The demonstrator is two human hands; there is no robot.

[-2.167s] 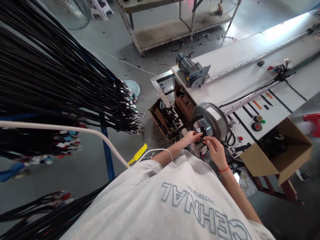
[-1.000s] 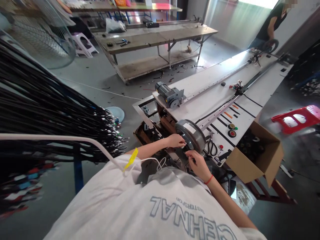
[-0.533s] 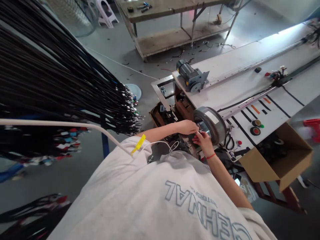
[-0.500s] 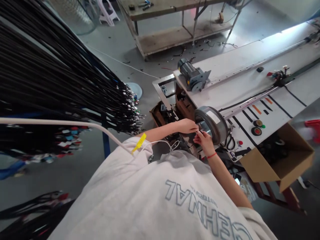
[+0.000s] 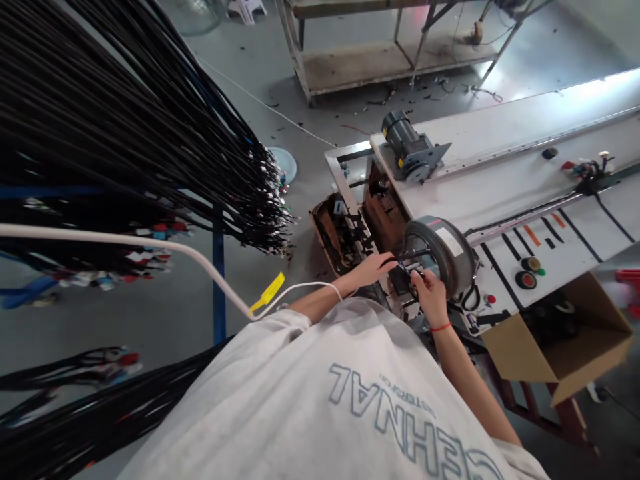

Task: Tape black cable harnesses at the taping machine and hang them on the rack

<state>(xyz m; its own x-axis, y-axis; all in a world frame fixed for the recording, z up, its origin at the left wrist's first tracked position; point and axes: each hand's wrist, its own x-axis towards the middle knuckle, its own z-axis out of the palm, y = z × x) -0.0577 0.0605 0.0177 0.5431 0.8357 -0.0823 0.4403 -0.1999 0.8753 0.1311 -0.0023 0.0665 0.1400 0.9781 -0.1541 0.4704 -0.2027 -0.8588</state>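
Nearest, two bare hands at the table's end. Left hand (image 5: 376, 268): fingers stretched close together, tips at a thin black strand (image 5: 414, 255); whether they pinch it, cannot tell. Right hand (image 5: 431, 293): thumb and forefinger drawn near each other below the strand; anything between them too small to make out.

Strand lies across the mouth of a grey ring-shaped drum (image 5: 445, 257). Looks light and limp, likely to sag if held at one point; best taken in a fingertip pinch each side of the mouth. Drum looks stiff, smooth, probably heavy; steady it by the outer rim.

Beside the drum, a red push button (image 5: 491, 299) on the white worktable (image 5: 470, 190). Beyond it, a dark electric motor (image 5: 401, 137).
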